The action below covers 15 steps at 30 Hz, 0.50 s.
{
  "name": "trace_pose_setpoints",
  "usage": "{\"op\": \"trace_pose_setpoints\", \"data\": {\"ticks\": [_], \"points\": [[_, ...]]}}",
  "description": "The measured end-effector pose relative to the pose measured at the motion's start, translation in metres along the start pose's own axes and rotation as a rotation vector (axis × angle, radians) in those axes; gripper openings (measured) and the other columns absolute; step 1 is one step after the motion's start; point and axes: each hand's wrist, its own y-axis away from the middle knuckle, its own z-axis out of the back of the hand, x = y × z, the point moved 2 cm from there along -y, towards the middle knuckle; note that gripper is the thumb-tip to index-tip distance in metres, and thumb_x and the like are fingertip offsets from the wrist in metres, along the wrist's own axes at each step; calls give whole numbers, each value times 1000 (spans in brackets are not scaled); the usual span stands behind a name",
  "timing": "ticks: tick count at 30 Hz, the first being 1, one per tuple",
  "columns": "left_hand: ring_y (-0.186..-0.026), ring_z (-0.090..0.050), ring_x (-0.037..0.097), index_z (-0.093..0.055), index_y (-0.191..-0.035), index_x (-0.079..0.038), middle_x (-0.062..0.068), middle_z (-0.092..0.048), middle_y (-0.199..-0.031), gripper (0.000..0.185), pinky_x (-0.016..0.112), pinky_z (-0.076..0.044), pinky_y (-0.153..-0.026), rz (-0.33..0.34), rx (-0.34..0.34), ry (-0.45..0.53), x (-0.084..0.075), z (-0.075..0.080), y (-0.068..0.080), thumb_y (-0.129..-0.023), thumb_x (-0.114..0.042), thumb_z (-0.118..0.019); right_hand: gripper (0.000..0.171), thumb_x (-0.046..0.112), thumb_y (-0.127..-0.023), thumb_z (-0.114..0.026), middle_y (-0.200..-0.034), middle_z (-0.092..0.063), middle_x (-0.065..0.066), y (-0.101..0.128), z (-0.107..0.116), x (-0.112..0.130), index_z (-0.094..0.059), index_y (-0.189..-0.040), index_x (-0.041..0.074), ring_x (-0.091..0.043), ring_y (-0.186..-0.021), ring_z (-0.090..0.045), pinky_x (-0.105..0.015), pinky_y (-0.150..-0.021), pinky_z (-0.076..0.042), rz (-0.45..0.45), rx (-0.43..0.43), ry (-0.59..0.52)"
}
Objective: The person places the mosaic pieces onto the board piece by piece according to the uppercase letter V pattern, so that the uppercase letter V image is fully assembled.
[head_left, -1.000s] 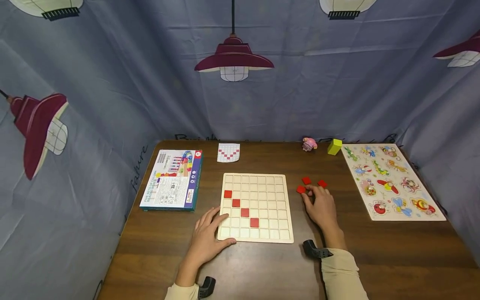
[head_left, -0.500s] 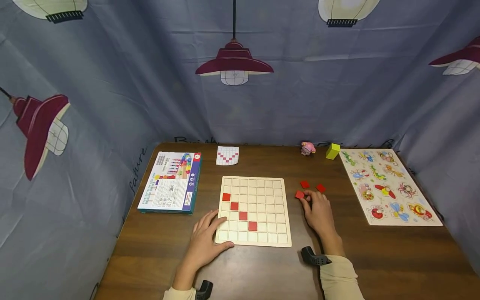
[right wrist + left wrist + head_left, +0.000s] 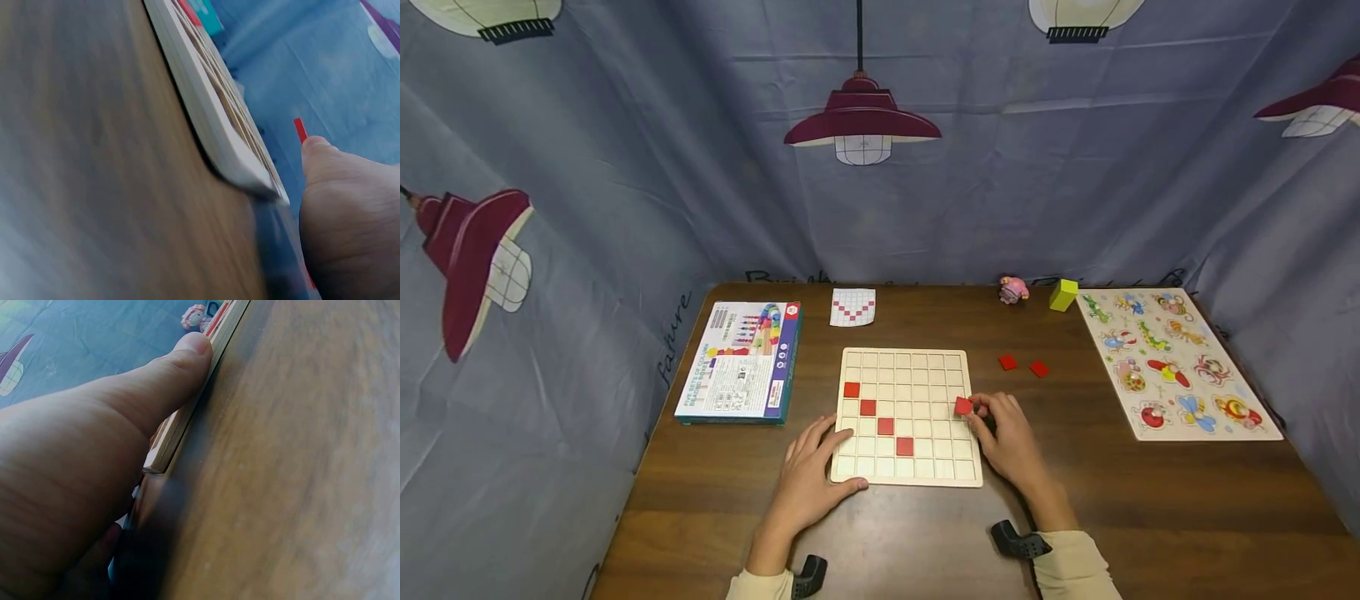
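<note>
Right hand (image 3: pixel 1011 437) pinches a red tile (image 3: pixel 963 406) over the grid board (image 3: pixel 904 477), left hand (image 3: pixel 811 477) spread steadying it; placement likely needs the diagonal's next cell.

Box (image 3: pixel 741 360) left of board (image 3: pixel 904 358) (card (image 3: pixel 853 307) behind).

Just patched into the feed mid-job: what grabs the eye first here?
At the middle of the table, the pale grid board carries a diagonal of four red tiles. The right hand pinches another red tile over the board's right edge, while the left hand rests on its near left corner. Two loose red tiles lie to the right, before a bright animal puzzle.
</note>
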Motion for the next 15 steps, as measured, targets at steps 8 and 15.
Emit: {"op": "trace_pose_setpoints", "data": {"ticks": [8,15], "points": [[-149,-36,34,-62,-139,-23,8,-44,-159,79,62,-27,-118,-1,-5,4,-2,3,-4,-73,-58,-85,24,11,-86,-81,-82,-53,7,-4,-14,22,-70,-107,9,-7,-83,-41,-26,-79,-32,75,110,-53],[-149,-36,35,-62,-139,-24,8,-44,-159,78,62,-28,-118,5,1,-5,0,0,-4,-73,-59,-85,23,17,-86,-82,-80,-51,11,-2,-22,33,-71,-105,12,-6,-84,-41,-27,-78,-28,88,173,-37]]}}
